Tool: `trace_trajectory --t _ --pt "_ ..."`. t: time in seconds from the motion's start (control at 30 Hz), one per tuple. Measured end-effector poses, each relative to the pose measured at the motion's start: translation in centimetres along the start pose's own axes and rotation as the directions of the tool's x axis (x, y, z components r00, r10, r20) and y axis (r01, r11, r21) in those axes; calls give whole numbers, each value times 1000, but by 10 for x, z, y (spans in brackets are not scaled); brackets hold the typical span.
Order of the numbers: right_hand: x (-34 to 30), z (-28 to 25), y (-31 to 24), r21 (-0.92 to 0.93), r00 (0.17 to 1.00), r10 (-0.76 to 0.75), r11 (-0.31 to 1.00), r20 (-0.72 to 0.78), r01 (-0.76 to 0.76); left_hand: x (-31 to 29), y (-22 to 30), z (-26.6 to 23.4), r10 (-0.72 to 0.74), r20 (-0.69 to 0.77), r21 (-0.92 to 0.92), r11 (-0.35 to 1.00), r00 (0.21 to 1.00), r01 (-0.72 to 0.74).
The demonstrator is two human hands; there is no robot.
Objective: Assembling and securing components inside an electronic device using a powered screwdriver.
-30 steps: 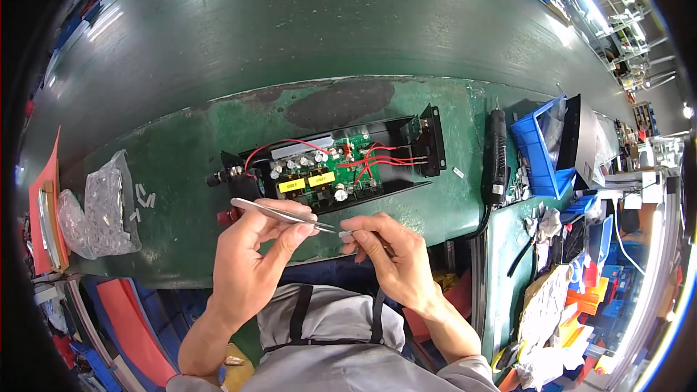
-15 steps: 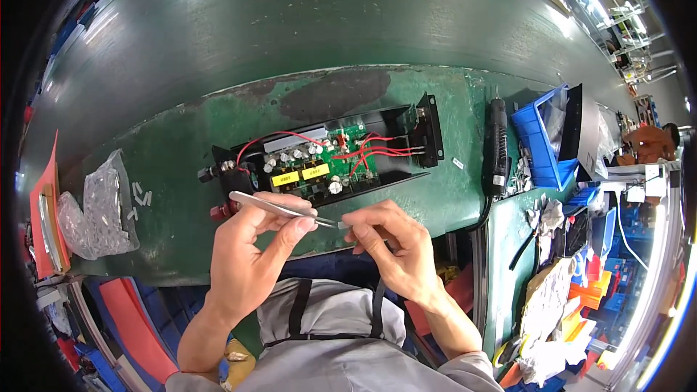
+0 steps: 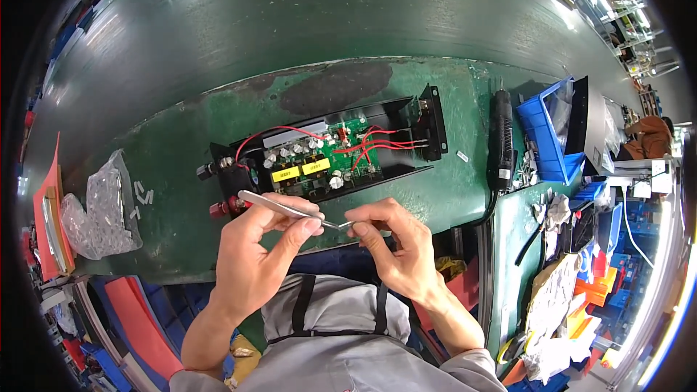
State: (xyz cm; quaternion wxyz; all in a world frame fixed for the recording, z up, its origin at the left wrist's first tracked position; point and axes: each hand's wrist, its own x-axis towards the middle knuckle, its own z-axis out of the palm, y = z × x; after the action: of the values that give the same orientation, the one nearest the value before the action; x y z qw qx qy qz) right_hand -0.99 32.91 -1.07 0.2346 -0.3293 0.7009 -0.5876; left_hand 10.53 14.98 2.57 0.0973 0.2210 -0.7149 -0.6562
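My left hand (image 3: 254, 258) is closed on a pair of metal tweezers (image 3: 276, 205), whose tips point right. At those tips is a small whitish piece (image 3: 345, 225), pinched between thumb and finger of my right hand (image 3: 396, 250); its kind is too small to make out. Just beyond both hands lies an open black metal case (image 3: 396, 174) with a green circuit board (image 3: 356, 134) inside. Yellow-wrapped components (image 3: 315, 167) and several red wires (image 3: 377, 147) sit on the board. Red and black terminals (image 3: 219, 208) stick out of the case's left end.
Right of the case lie a small white piece (image 3: 462, 156), a black electric screwdriver (image 3: 502, 138) with its cable, and a blue bin (image 3: 541, 134). On the left are a clear plastic bag (image 3: 109, 203), several small white pieces (image 3: 142, 192) and a red folder (image 3: 47, 210).
The tweezer tips have come against the small piece at my right fingertips. Both hands otherwise keep nearly the same place, and the view has shifted slightly.
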Motion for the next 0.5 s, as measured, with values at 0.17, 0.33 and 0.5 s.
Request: trace_trajectory --t 0.17,0.33,0.5 --pt "-1 0 1 -32 1000 -15 999 -9 15 1 -3 1 9 8 2 1000 1000 -9" --pt "-2 -16 5 -287 975 -198 944 -96 164 1 -5 1 104 38 79 991 994 -106" --pt "-7 -121 38 -734 693 -381 599 -613 -320 10 -8 -10 440 68 349 830 895 -435"
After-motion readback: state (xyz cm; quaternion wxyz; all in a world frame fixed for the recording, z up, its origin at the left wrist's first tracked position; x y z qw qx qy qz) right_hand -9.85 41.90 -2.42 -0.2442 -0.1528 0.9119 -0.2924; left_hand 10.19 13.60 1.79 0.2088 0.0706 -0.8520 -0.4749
